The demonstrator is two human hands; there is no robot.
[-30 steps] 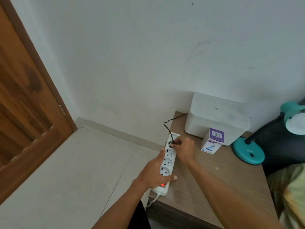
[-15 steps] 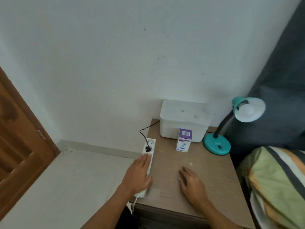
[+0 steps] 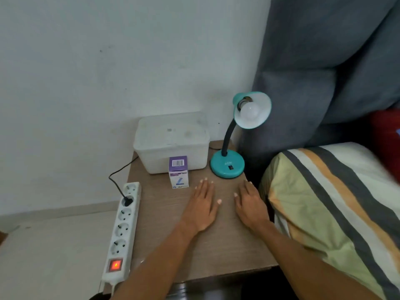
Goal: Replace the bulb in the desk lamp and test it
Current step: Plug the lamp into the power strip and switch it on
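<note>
Head view, left to right: your power strip (image 3: 122,231) lies along the table (image 3: 216,245) edge, switch lit, black plug (image 3: 127,201) seated. Behind stand a white box (image 3: 173,141) and a carton (image 3: 178,172). Your left hand (image 3: 203,204) and right hand (image 3: 250,202) rest flat, fingers extended, holding nothing. The desk lamp (image 3: 227,165) stands just beyond, bulb (image 3: 250,111) fitted, unlit.

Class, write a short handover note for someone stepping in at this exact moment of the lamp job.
Left hand and right hand lie flat and empty on the table.
The teal lamp stands at the back right with a bulb fitted in its shade; the bulb is unlit.
The black plug sits in the power strip, whose switch glows red.
The bulb box stands by the white container.
Left: likely press the lamp's base switch to test.
</note>
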